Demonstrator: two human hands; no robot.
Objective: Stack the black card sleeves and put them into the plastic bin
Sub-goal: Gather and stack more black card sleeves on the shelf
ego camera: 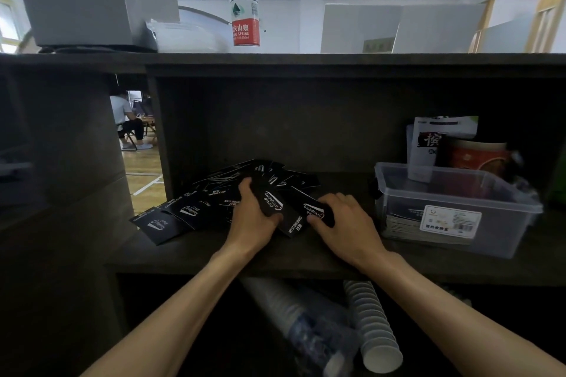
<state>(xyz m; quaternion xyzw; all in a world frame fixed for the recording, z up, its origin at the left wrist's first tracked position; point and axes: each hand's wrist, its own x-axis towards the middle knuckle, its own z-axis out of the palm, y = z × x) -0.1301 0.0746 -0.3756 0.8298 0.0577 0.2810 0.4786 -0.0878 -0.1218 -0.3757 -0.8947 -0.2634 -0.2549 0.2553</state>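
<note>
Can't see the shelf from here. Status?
Left hand grips a few sleeves; right hand pinches one. Most still scattered. Bin open at right, path clear.

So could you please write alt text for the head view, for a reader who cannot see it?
Two bare hands work a scattered pile of black sleeves on a dark shelf: the left hand grips a small stack, and the right hand pinches another sleeve. A clear plastic bin stands to the right, already holding some sleeves.
</note>
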